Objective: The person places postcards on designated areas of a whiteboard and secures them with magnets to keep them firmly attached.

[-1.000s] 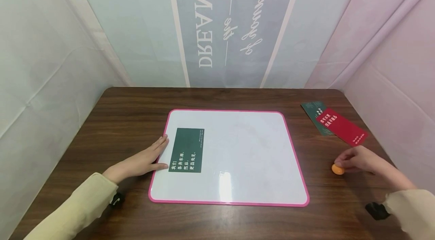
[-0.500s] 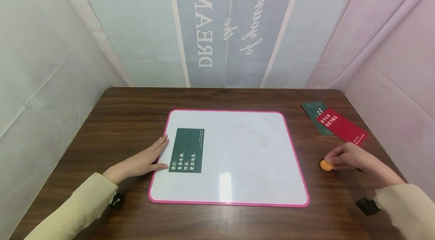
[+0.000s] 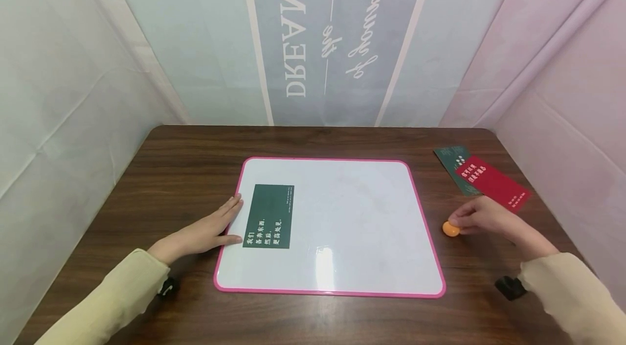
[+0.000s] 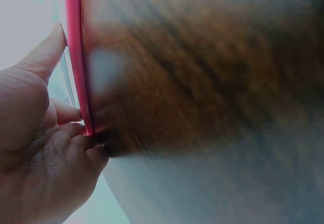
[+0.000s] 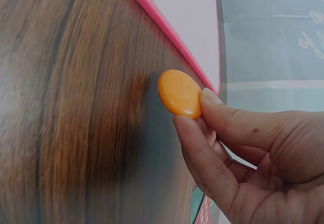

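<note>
Between the thumb and fingertips of my right hand (image 3: 489, 220) is a smooth, round orange magnet (image 5: 179, 93). It is held off the right edge of the pink-framed whiteboard (image 3: 362, 225). At the board's opposite edge, my left hand (image 3: 202, 231) rests with fingers extended over the pink frame (image 4: 74, 47). A dark green card (image 3: 268, 214) with white characters lies on the left part of the board. The left thumb tip is beside that card's lower left corner.
To the right, a red card (image 3: 494, 184) partly covers another green card (image 3: 447, 160) on the dark wooden table (image 3: 303, 141). Printed curtains (image 3: 215, 35) hang behind the table and along both sides.
My right hand has moved left with the magnet, from near the red card toward the whiteboard's right edge. The left hand, the board and the cards stay where they were.
</note>
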Available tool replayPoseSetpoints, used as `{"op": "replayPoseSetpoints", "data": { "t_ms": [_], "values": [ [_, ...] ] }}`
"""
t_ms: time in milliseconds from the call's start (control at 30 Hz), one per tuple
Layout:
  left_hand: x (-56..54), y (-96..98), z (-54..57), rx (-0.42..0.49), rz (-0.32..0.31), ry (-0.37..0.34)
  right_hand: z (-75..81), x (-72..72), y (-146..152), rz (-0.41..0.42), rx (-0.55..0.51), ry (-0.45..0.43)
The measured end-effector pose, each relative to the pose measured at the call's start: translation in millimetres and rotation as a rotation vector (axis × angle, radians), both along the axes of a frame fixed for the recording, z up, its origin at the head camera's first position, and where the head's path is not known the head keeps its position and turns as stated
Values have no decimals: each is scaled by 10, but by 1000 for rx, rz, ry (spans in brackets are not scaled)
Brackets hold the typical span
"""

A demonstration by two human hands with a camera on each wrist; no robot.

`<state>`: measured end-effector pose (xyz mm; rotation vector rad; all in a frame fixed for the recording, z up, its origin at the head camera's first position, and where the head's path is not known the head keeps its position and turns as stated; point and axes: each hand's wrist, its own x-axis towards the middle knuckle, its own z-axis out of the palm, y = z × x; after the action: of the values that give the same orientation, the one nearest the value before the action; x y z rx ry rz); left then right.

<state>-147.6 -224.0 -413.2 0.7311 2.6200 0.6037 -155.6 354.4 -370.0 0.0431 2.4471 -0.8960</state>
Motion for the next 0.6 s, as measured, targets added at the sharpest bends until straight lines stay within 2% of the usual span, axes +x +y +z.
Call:
{"op": "replayPoseSetpoints", "data": {
  "t_ms": [600],
  "values": [
    [-4,1,-13,4,-6,6,18,-118,-289,-22,-93,6]
  ]
}}
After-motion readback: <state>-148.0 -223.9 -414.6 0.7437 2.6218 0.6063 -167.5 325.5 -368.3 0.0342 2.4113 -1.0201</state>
